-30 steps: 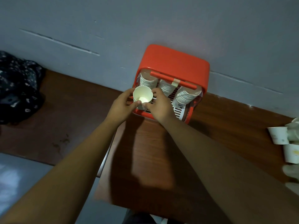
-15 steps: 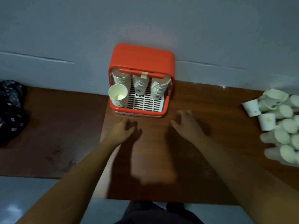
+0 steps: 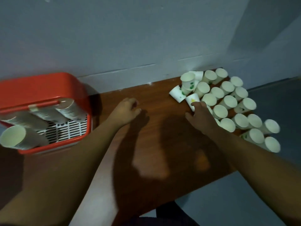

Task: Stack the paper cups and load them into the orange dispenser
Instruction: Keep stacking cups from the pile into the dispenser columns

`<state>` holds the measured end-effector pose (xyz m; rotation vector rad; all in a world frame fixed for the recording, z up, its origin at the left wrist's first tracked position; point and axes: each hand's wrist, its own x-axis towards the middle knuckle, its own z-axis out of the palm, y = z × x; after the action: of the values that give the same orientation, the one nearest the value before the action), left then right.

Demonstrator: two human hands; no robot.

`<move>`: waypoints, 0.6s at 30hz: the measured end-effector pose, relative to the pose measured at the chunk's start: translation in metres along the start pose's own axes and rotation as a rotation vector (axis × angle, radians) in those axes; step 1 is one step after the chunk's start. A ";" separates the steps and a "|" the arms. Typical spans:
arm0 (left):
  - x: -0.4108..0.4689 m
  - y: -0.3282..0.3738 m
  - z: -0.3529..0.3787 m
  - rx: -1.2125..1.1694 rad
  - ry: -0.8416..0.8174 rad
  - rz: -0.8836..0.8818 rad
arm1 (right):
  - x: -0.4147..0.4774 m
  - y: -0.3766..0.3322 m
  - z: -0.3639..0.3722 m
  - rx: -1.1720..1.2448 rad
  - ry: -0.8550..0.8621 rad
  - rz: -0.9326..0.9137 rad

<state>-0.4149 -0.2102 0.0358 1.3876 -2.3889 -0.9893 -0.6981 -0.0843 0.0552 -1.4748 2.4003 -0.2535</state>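
Observation:
The orange dispenser (image 3: 32,88) stands at the left against the wall, with stacks of white paper cups hanging in it and one cup stack (image 3: 14,137) standing on its white grid tray. A crowd of several loose paper cups (image 3: 228,101) covers the table's right end, some upright, some tipped over. My right hand (image 3: 200,115) reaches into the near-left edge of that crowd, fingers spread and touching a tipped cup with a yellow mark (image 3: 193,99); it grips nothing. My left hand (image 3: 127,110) hovers over bare table at the middle, fingers loosely curled, holding nothing.
The brown wooden table (image 3: 154,144) runs along a grey wall (image 3: 146,38). Its front edge falls off to a grey floor at lower right. My arms cast dark shadows across the table's middle.
The view has swung right, so the dispenser sits at the far left now. Both hands left the dispenser area; my right hand moved right into the loose cups, my left followed to the table's middle.

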 end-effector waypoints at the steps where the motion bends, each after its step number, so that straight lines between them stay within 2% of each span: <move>1: 0.018 0.016 0.009 -0.008 -0.006 0.002 | 0.011 0.015 -0.007 0.007 0.003 0.019; 6: 0.102 0.079 0.060 -0.064 -0.017 -0.103 | 0.075 0.074 -0.018 0.000 0.000 -0.001; 12: 0.184 0.111 0.112 -0.169 0.003 -0.250 | 0.143 0.097 -0.005 0.005 -0.027 -0.082; 15: 0.221 0.123 0.127 -0.216 0.021 -0.209 | 0.170 0.101 0.002 -0.032 0.092 -0.185; 18: 0.253 0.134 0.139 -0.239 0.033 -0.220 | 0.192 0.108 0.001 -0.033 0.216 -0.177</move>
<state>-0.7100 -0.3138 -0.0203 1.5829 -2.0460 -1.2484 -0.8693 -0.2059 -0.0114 -1.7591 2.4483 -0.4368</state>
